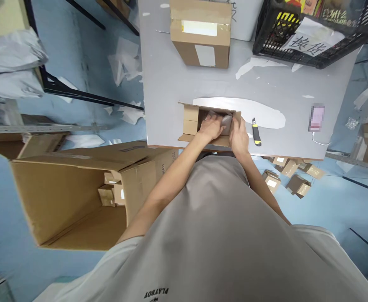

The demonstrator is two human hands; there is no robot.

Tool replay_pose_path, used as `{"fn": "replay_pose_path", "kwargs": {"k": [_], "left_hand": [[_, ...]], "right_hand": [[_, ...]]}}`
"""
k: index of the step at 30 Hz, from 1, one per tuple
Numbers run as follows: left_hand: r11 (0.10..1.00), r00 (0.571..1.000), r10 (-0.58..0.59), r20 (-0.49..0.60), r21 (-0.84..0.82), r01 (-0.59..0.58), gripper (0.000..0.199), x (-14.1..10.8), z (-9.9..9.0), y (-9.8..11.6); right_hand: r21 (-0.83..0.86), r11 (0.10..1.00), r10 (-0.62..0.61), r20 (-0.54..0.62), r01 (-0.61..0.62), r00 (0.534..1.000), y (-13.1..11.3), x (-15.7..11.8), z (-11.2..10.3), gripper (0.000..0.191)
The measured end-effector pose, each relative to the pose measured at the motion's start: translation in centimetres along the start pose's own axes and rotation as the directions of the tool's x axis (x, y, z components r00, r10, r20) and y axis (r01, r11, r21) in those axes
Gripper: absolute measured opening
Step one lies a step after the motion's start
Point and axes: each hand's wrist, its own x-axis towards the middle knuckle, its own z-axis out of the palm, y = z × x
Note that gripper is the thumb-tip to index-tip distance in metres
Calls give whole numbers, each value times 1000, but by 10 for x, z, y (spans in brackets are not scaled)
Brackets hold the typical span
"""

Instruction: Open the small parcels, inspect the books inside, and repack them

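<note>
A small cardboard box (190, 121) lies at the near edge of the grey table with its flaps folded out. Inside it is clear plastic packaging (226, 121); what it wraps, if anything, I cannot make out. My left hand (211, 127) reaches into the box, its fingers bent onto the packaging and its fingertips partly hidden. On the box's right end, my right hand (239, 136) grips the cardboard wall and flap. Just right of that hand lies a black and yellow utility knife (256, 132), apart from it.
Across the grey table (171, 88) stand a closed carton (206, 33) and a black crate (303, 42) with a paper sign. A pink phone (316, 117) with a cable lies right. A large open carton (71, 197) stands left; small boxes (298, 186) lie on the floor at right.
</note>
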Motion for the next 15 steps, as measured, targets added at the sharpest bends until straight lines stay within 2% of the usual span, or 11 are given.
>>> {"fn": "replay_pose_path", "kwargs": {"k": [3,5,10,15], "left_hand": [[983,958,-157,240,133,128,43,23,17,5],[969,929,-221,298,178,173,45,25,25,4],[959,942,-233,241,215,183,49,30,25,-1],[969,957,-162,241,220,109,64,49,20,9]], "right_hand": [[4,1000,-12,0,12,1000,1,3,0,69],[5,1000,-8,4,8,1000,3,4,1,72],[-17,1000,25,20,-25,999,7,3,3,71],[-29,999,-17,34,18,999,5,5,-2,60]]}}
